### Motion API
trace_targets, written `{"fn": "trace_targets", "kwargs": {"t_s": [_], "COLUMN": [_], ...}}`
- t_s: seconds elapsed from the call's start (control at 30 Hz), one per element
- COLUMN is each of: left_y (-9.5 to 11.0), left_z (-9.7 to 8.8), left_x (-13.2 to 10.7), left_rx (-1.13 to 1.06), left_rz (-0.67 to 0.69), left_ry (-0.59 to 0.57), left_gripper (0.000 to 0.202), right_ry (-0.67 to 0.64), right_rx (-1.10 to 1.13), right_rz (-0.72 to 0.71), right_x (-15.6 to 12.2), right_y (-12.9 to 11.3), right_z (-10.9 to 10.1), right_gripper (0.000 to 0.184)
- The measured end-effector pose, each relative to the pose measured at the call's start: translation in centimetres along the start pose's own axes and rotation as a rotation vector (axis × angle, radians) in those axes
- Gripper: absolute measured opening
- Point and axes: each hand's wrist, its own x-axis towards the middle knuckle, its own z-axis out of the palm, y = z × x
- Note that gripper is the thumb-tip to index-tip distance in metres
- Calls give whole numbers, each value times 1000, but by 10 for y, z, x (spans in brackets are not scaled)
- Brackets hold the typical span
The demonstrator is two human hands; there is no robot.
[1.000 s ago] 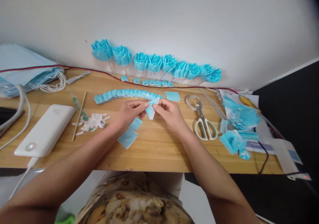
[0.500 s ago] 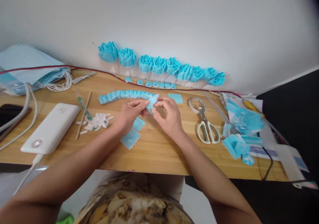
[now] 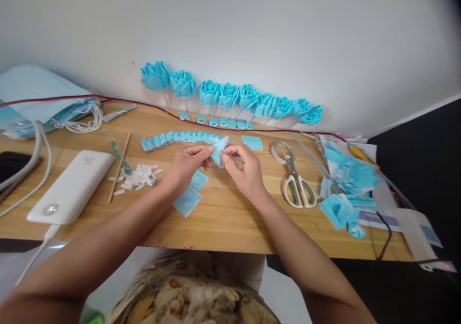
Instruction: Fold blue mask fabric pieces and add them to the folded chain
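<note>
Between both hands, above the table, is a small light-blue fabric piece (image 3: 218, 152), folded to a triangular shape. My left hand (image 3: 190, 164) pinches its left side, thumb on top. The fingertips of my right hand (image 3: 245, 165) close on its right edge. Just behind the hands lies a curved row of folded blue petals (image 3: 176, 137), its right end partly hidden by the piece. Two flat blue squares, one being a larger square (image 3: 188, 201), rest below my left hand. Another blue rectangle (image 3: 252, 143) lies behind my right hand.
Blue fabric flowers (image 3: 183, 83) on sticks lean along the wall, with small rolled pieces (image 3: 213, 122) before them. Scissors (image 3: 299, 189), a tape roll (image 3: 283, 153) and blue scraps (image 3: 340, 211) are at right. A white power bank (image 3: 72, 187), a wooden stick (image 3: 119, 169) and paper bits (image 3: 140, 176) lie left.
The blue piece has turned slightly between the fingers, its lower corner now showing more. My right thumb and fingertips have come closer together on its right edge.
</note>
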Motion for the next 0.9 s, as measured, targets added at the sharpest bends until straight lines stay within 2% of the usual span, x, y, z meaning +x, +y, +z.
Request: {"fn": "trace_targets", "kwargs": {"t_s": [0.17,0.43,0.67,0.9], "left_y": [2,2,1,4], "left_z": [1,2,2,3], "left_x": [0,-2,0,-2], "left_rx": [21,9,-3,70], "left_rz": [8,-33,-63,-33], "left_ry": [16,5,22,14], "left_gripper": [37,36,37,39], "right_ry": [10,7,36,55], "right_rx": [-21,68,74,121], "right_rz": [-30,72,100,156], "right_x": [-1,0,1,2], "right_y": [1,0,-1,-1], "right_z": [5,4,2,1], "right_gripper": [5,9,8,9]}}
